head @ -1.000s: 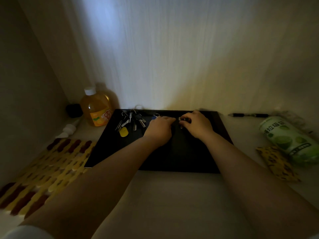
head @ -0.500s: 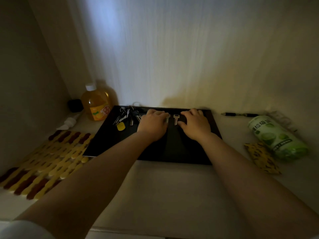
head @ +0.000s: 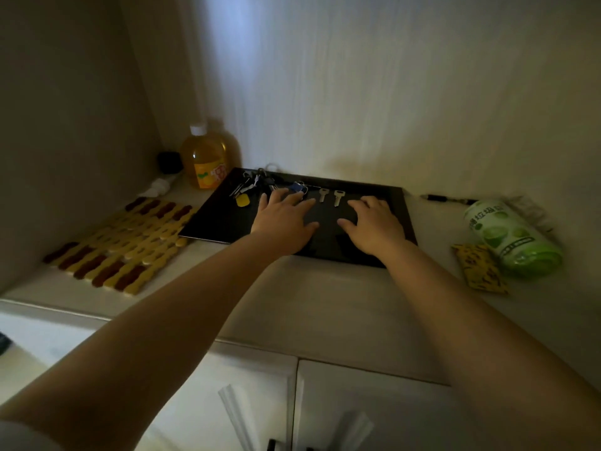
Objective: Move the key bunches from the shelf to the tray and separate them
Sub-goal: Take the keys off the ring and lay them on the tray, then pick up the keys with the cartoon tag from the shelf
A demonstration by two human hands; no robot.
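While both of your hands lie flat on the glossy black rectangular tray (head: 401, 219), neither grip holds anything: your left hand (head: 283, 219) has its fingers spread just beside the blue-tagged key (head: 297, 187), and your right hand (head: 374, 222) is likewise released. Two loose silver keys (head: 330, 196) already lie apart near the far rim. By my judgement, the dark key bunch with the yellow fob (head: 252, 187) at the far-left corner still needs separating.
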